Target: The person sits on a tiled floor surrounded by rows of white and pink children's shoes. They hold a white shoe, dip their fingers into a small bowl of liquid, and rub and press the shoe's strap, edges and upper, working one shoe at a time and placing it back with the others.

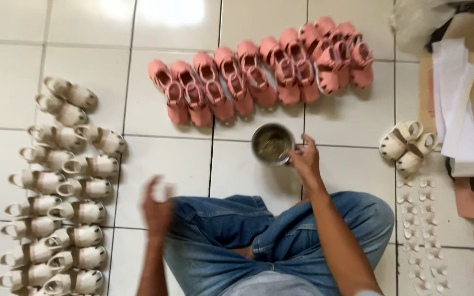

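I look down from the head camera at a person who sits cross-legged on a white tiled floor [83, 27], in blue jeans [259, 235].

The right hand [304, 159] reaches forward to a small round metal tin [272, 143] that stands on the floor in front of the knees. The fingers touch its right rim; they are bent around the edge, so I see the hand as closed on the tin, though the grip looks light. Inside the tin there is something dark and greenish; I cannot tell what it is.

The left hand [157, 205] is raised above the left knee. It is blurred. Something small and pale [164, 188] shows at the fingertips, and the fingers seem curled around it, but I cannot tell for sure what it is or how firmly it is held.

Beyond the tin, a row of pink children's sandals [259, 77] lies across the floor, packed side by side, from the left-middle up to the right. On the left side, cream-white sandals [61, 192] of the same shape lie in two loose columns that run down to the bottom edge. To the right of the tin, well apart, one pair of cream sandals [407, 145] lies alone. Below this pair, many small white bow-shaped pieces [421, 230] are spread on the tiles in rows. At the far right edge I see white paper sheets [456, 109] on brown cardboard [426, 82].
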Action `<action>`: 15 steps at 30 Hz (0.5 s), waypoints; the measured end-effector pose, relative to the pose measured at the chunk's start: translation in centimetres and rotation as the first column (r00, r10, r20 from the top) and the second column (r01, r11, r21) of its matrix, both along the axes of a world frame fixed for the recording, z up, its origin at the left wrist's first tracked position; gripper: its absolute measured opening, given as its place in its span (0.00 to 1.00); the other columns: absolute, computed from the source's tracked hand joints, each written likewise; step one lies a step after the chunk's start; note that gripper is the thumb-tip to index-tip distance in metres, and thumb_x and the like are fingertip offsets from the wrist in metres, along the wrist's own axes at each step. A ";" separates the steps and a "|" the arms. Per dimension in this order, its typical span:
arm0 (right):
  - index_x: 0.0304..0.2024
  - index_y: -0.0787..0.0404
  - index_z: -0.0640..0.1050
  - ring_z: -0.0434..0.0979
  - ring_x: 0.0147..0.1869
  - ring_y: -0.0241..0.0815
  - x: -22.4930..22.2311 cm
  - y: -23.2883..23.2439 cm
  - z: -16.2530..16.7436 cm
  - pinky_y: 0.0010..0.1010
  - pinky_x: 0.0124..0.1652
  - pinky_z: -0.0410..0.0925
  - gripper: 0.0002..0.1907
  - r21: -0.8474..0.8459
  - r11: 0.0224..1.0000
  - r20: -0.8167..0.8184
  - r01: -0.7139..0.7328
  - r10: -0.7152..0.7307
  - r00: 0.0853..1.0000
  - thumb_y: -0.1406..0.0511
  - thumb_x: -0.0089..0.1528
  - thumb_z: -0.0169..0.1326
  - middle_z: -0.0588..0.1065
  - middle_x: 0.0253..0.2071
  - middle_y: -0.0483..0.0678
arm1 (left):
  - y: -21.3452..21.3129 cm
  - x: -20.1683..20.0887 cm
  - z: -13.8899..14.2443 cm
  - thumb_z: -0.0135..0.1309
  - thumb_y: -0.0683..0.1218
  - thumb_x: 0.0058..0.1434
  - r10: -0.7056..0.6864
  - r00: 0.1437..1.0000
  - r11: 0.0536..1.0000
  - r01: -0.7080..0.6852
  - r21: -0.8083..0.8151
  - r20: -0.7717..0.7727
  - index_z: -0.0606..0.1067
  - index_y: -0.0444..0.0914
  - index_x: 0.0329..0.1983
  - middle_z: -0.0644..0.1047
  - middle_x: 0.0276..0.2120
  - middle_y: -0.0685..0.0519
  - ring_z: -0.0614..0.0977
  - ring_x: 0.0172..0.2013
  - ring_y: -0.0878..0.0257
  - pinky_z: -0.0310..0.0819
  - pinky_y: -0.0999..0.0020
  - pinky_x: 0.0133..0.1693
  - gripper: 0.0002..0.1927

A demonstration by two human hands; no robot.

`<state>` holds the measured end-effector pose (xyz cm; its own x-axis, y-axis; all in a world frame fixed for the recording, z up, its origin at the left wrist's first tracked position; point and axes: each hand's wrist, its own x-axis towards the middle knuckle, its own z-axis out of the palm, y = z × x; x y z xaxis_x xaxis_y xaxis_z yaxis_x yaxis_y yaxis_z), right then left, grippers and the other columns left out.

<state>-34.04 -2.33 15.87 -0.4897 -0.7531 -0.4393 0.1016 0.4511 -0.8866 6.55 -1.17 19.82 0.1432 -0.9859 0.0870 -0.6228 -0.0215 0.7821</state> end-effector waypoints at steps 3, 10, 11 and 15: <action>0.75 0.58 0.58 0.78 0.44 0.45 1.9 2.5 5.3 0.38 0.38 0.78 0.44 -0.107 0.981 0.256 -0.161 0.184 0.949 0.73 0.59 0.60 0.75 0.48 0.61 | 1.2 -7.1 4.1 0.70 0.55 0.47 -0.248 0.920 0.849 0.358 0.389 -0.303 0.51 0.44 0.76 0.65 0.69 0.45 0.71 0.63 0.52 0.70 0.54 0.60 0.57; 0.79 0.61 0.54 0.74 0.58 0.45 4.8 9.2 14.9 0.35 0.53 0.71 0.48 -0.379 0.909 0.580 -0.175 0.380 0.720 0.62 0.62 0.63 0.72 0.59 0.56 | 3.7 -11.4 11.0 0.78 0.59 0.38 -0.457 0.588 0.789 0.614 0.001 -0.667 0.45 0.36 0.81 0.61 0.74 0.40 0.65 0.74 0.47 0.61 0.51 0.71 0.74; 0.80 0.63 0.53 0.72 0.63 0.47 4.8 9.6 15.6 0.37 0.59 0.69 0.50 -0.456 0.883 0.656 -0.109 0.416 0.629 0.59 0.63 0.65 0.70 0.61 0.57 | 3.9 -11.1 11.5 0.79 0.60 0.35 -0.430 0.546 0.785 0.620 0.001 -0.719 0.43 0.37 0.80 0.61 0.73 0.41 0.66 0.73 0.47 0.63 0.51 0.70 0.77; 0.77 0.64 0.54 0.59 0.79 0.47 5.9 10.6 16.3 0.40 0.75 0.53 0.61 -0.709 0.618 0.327 -0.339 0.714 0.619 0.57 0.51 0.74 0.62 0.73 0.51 | 4.9 -10.7 12.1 0.81 0.65 0.28 -0.399 0.458 0.788 0.614 -0.042 -0.794 0.45 0.37 0.77 0.64 0.68 0.41 0.69 0.69 0.47 0.69 0.49 0.68 0.80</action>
